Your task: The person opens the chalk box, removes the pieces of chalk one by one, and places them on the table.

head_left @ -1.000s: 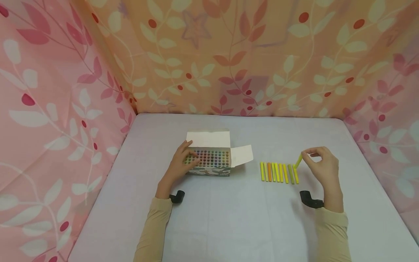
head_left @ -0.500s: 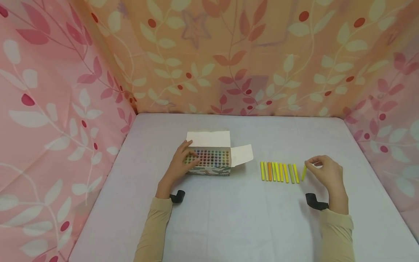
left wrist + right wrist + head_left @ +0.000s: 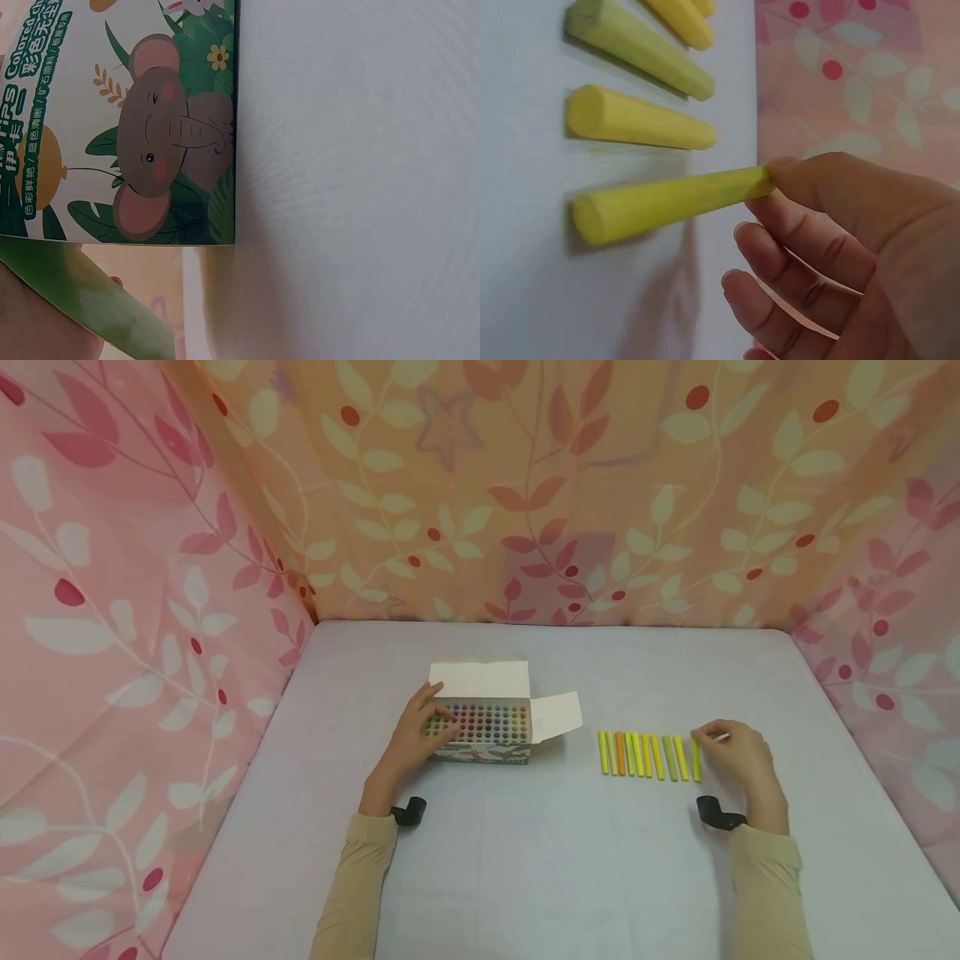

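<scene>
My right hand (image 3: pixel 742 764) pinches the upper end of a yellow-green chalk stick (image 3: pixel 671 202) between thumb and fingers. Its lower end meets the table at the right end of a row of chalk sticks (image 3: pixel 637 754), mostly yellow, with one orange and one duller green. In the right wrist view, a yellow stick (image 3: pixel 641 120) lies just beside it, a small gap apart. My left hand (image 3: pixel 420 722) rests over the left end of an open box of coloured chalk (image 3: pixel 487 752), thumb and fingers above the chalk tops. The left wrist view shows the box's elephant picture (image 3: pixel 154 135).
The box's white back flap (image 3: pixel 480 678) stands up, and its side flap (image 3: pixel 557 715) sticks out to the right. A white cloth covers the table (image 3: pixel 540 860). Patterned curtains (image 3: pixel 480 493) hang behind and at both sides. Each wrist wears a black camera mount (image 3: pixel 716 814).
My right hand has moved slightly right and down. The chalk stick, earlier tilted above the row's last stick, now stands apart to its right, touching the table. My left hand stays on the box.
</scene>
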A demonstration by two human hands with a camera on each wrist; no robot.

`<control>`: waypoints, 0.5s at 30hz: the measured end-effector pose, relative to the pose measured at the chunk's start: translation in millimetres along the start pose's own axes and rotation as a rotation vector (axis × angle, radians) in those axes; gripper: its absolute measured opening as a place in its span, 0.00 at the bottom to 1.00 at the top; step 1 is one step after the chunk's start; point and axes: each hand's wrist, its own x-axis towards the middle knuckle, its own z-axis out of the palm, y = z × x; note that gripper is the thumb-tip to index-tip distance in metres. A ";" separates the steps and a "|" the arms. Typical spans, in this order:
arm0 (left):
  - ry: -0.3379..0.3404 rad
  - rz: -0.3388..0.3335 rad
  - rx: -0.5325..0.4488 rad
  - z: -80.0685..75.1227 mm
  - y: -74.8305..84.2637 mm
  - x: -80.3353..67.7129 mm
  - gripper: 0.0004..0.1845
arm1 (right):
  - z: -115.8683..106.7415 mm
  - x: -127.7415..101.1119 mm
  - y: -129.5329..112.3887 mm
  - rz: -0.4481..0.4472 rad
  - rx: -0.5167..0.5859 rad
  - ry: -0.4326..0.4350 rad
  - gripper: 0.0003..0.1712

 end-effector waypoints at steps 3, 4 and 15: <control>0.002 0.004 0.000 0.7 -0.4 0.2 0.13 | 5.5 3.1 2.9 0.027 0.005 -0.034 0.26; 0.004 0.005 0.003 0.9 -0.8 0.3 0.13 | 6.9 3.7 3.6 0.017 0.008 -0.045 0.27; 0.001 0.001 0.003 0.2 -0.3 0.1 0.13 | 12.2 7.3 6.0 0.015 -0.006 -0.059 0.26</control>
